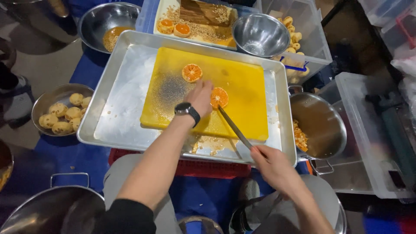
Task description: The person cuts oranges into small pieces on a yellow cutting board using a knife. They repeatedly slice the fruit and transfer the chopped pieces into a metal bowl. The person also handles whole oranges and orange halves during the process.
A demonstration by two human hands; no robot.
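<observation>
Packages: none seen | Labels: none seen | Signs: none seen | Screens: none seen, watch face turned away

The yellow cutting board (pixel 242 86) lies bare right of the orange halves (pixel 192 73). The tray (pixel 123 104) is open at left. Steel bowls (pixel 260 34) crowd the far rim.
</observation>
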